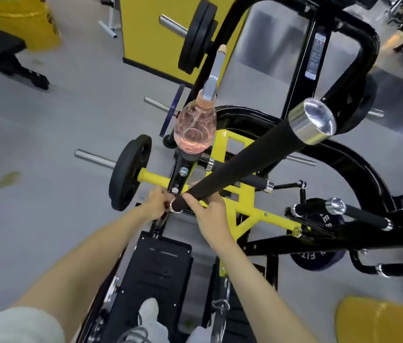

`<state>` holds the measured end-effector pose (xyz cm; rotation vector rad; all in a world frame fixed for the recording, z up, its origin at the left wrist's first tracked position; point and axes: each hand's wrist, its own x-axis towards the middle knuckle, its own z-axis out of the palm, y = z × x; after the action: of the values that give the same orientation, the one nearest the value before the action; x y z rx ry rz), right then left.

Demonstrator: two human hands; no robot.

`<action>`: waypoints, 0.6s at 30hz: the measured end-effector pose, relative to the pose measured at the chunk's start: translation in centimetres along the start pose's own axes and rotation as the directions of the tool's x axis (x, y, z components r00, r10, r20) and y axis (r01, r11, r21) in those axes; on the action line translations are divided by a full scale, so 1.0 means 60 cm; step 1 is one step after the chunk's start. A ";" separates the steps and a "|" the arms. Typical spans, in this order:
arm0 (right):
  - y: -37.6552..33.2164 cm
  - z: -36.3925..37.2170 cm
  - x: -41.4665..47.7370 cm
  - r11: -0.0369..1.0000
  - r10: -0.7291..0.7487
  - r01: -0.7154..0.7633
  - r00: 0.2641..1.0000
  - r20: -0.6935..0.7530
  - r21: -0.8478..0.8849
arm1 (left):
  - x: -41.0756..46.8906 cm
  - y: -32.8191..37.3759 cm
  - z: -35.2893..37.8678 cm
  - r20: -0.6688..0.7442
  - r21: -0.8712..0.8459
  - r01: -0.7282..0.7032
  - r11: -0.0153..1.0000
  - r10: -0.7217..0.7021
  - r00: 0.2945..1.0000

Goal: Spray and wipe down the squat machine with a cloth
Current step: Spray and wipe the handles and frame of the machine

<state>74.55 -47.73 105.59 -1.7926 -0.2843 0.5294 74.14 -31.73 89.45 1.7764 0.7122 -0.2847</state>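
The squat machine has a black and yellow frame (242,209). A long black foam-covered handle (245,164) with a chrome cap rises from its lower end toward me. My right hand (207,214) grips the lower end of this handle, thumb over the top. From the left, my left hand (155,201) meets the same spot, its fingers curled round the handle's chrome-ringed tip. A clear spray bottle (194,129) of pink liquid stands on the black post just behind my hands. No cloth shows in view.
Black weight plates (128,172) and chrome pegs (94,158) stick out to the left. A second grip handle (343,211) lies at the right. I stand on the black footplate (160,266). A black bench (0,55) and a yellow pillar (151,30) are farther off.
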 end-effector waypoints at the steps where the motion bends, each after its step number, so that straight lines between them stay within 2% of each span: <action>1: -0.002 -0.001 0.000 1.000 -0.004 0.004 1.000 0.004 0.006 | 0.007 -0.003 -0.001 0.082 0.102 -0.038 0.994 0.030 0.996; 2: -0.003 -0.002 0.001 1.000 -0.011 0.010 1.000 0.004 0.011 | 0.031 -0.022 0.000 0.111 0.093 -0.043 0.995 0.032 0.993; 4: -0.005 -0.003 0.001 1.000 -0.020 0.020 1.000 0.006 0.009 | 0.006 0.015 -0.015 0.144 0.044 -0.024 0.999 0.017 0.989; 7: -0.003 -0.002 0.000 1.000 -0.013 0.013 1.000 0.003 0.003 | -0.040 0.062 -0.027 0.172 0.094 -0.021 0.995 0.005 0.985; 11: -0.001 -0.001 0.000 1.000 -0.017 0.017 1.000 0.004 -0.009 | -0.050 0.065 -0.009 0.131 -0.197 0.048 0.979 -0.022 0.991; 12: -0.002 -0.001 0.000 1.000 -0.016 0.016 1.000 0.005 -0.013 | -0.054 0.063 -0.001 0.090 -0.213 0.036 0.976 -0.017 0.996; 15: -0.001 0.001 -0.001 1.000 0.007 -0.007 1.000 -0.009 0.004 | -0.068 0.056 -0.007 0.076 -0.181 0.083 0.980 -0.070 0.995; 18: 0.000 0.004 -0.002 1.000 0.011 -0.011 1.000 -0.018 0.012 | -0.079 0.022 -0.019 0.115 -0.065 0.032 0.997 -0.024 0.993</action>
<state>74.31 -47.61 105.55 -1.7878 -0.2588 0.5217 71.02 -32.42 93.37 1.6741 0.6584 -0.3744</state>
